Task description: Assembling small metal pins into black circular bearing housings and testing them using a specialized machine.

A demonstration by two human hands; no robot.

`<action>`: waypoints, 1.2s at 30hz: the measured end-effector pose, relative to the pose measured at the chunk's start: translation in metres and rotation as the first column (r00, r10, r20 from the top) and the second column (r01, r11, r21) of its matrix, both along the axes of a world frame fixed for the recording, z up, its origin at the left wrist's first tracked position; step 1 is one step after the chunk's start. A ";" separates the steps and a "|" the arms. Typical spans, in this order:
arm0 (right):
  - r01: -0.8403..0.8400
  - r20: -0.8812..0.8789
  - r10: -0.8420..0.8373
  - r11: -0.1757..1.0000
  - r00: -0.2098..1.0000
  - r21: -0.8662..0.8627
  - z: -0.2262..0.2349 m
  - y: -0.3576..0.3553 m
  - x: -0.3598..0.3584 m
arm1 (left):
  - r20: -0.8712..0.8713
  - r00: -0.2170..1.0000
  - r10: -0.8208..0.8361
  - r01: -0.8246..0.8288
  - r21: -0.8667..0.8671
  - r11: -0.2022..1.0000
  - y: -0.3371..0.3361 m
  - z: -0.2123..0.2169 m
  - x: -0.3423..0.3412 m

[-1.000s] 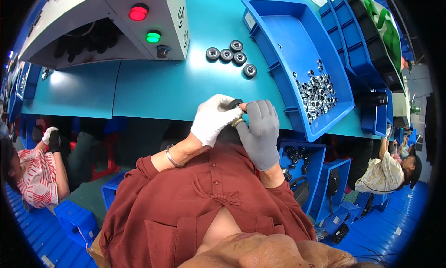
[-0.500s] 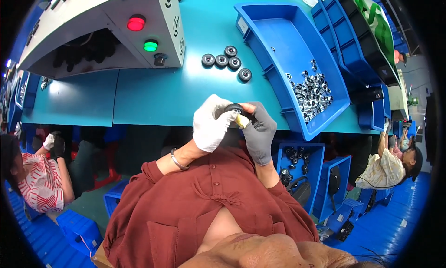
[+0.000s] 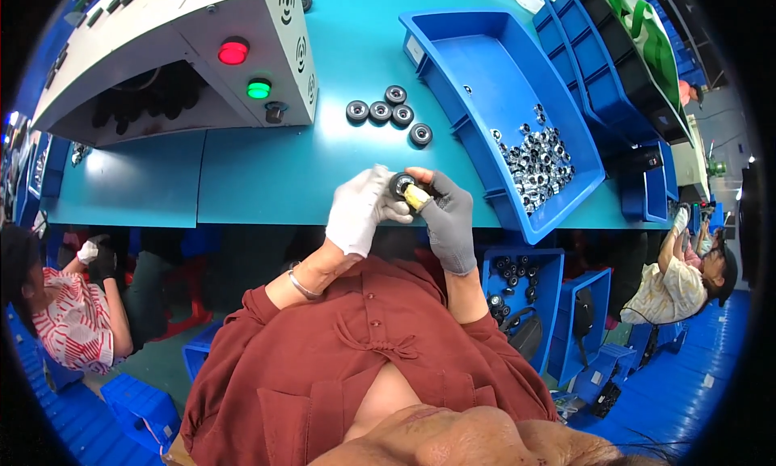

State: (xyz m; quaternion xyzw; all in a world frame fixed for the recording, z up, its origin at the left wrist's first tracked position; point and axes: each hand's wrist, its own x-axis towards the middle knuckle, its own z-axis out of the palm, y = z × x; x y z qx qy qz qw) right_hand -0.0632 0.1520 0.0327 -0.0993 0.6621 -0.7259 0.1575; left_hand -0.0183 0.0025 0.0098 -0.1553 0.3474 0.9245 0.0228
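"Turned more face-up: that round black wheel with the silvery centre (image 3: 402, 185) lay tilted half a second ago, and the white-gloved left hand (image 3: 356, 207) has loosened around it."

"Which of the hands has it?"

"Looks like the grey-gloved right hand (image 3: 449, 223), pinching it between forefinger and thumb, a pale yellow tip (image 3: 416, 197) at the thumb. Left fingers are partly spread alongside; I can't tell whether they touch."

"Which way does it lie?"

"Ten o'clock from the right hand, two o'clock from the left. Being round, it shows no long axis."

"And beyond?"

"Five black wheels with silvery centres (image 3: 381, 112) sit at twelve o'clock on the smooth teal desk (image 3: 339, 159), grouped as before. At two, a long blue plastic tray (image 3: 485, 62) holds small shiny metal parts (image 3: 537, 163). At ten stands a white boxy machine (image 3: 202, 29)."
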 end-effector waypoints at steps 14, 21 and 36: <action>-0.037 -0.002 0.037 0.999 0.999 0.020 -0.002 0.007 0.002 | 0.043 0.995 -0.089 0.097 -0.230 0.968 0.004 0.000 -0.002; 0.011 -0.046 -0.010 1.000 0.999 0.022 -0.003 0.004 0.004 | 0.036 0.997 -0.072 0.080 -0.366 0.927 0.005 0.008 -0.004; 0.067 -0.141 -0.067 0.998 0.988 -0.003 -0.010 0.000 0.005 | 0.000 1.000 0.000 0.000 -0.096 0.995 0.006 0.000 0.000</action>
